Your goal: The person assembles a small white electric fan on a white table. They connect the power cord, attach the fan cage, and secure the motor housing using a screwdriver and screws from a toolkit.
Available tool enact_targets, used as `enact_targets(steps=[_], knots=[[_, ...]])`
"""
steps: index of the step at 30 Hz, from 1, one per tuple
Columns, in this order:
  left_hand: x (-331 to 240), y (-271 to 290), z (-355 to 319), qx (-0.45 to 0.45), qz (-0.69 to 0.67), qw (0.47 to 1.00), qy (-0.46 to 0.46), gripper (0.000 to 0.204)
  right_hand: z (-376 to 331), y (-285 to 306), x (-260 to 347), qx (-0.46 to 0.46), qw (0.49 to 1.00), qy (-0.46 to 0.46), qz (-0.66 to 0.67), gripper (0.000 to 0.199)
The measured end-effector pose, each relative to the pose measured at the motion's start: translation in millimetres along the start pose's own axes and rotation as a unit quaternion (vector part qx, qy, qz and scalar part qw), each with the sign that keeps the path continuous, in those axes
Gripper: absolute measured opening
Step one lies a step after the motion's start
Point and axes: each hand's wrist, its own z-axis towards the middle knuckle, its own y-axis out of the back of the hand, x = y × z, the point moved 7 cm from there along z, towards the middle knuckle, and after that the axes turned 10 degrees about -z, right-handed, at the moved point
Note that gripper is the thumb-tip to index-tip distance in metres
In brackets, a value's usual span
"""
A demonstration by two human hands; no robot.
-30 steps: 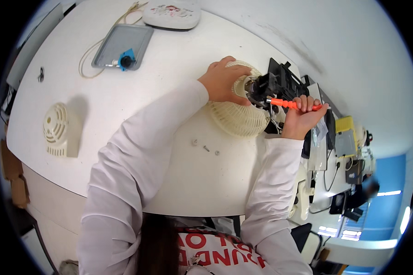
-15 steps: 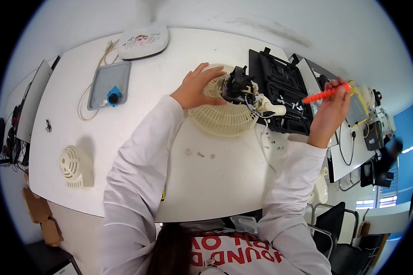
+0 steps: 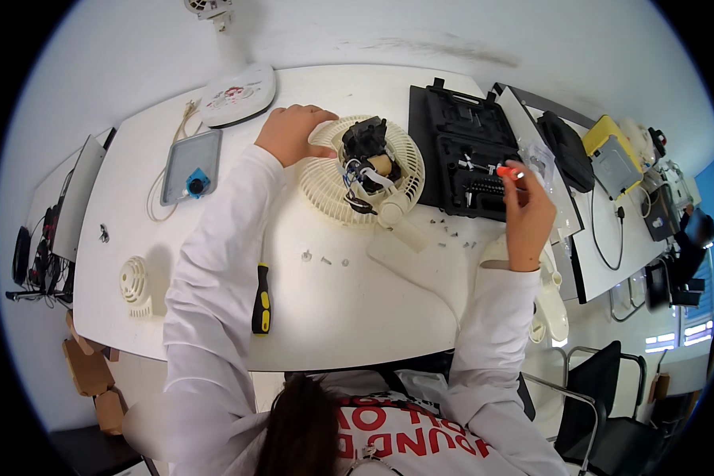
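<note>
The right hand (image 3: 526,218) has lifted away from the fan grille (image 3: 362,170), fingers closed around the orange screwdriver (image 3: 508,171) above the black tool case (image 3: 460,151); the left hand (image 3: 287,133) still presses flat on the grille's rim, gripping nothing.

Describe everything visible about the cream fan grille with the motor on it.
The fan grille is a round, cream, plastic-looking guard of fine radial ribs, lying flat on the white table. A dark motor assembly with exposed wires sits on its middle, and a cream neck piece extends past its lower right rim. The left hand rests on its upper left edge; a black tool case lies just right.
</note>
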Motion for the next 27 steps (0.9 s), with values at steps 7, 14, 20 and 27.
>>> enact_targets(steps=[7,14,20,27], knots=[[-27.0,20.4,-26.7,-0.093,-0.019,0.995,0.007,0.031,-28.5,-28.3,-8.5,0.051,0.998,0.005,-0.022,0.016],[-52.8,30.9,-52.1,-0.11,-0.281,0.946,0.121,0.025,-48.1,-37.6,-18.1,0.124,0.986,-0.021,-0.114,0.029],[-85.1,11.6,-57.3,-0.08,-0.185,0.968,0.15,0.029,-62.9,-44.9,-19.2,0.132,0.979,0.001,-0.154,0.038],[-87.6,0.1,-66.9,-0.124,-0.114,0.981,0.102,0.033,-70.1,-20.6,26.8,0.036,0.981,0.14,-0.131,0.043]])
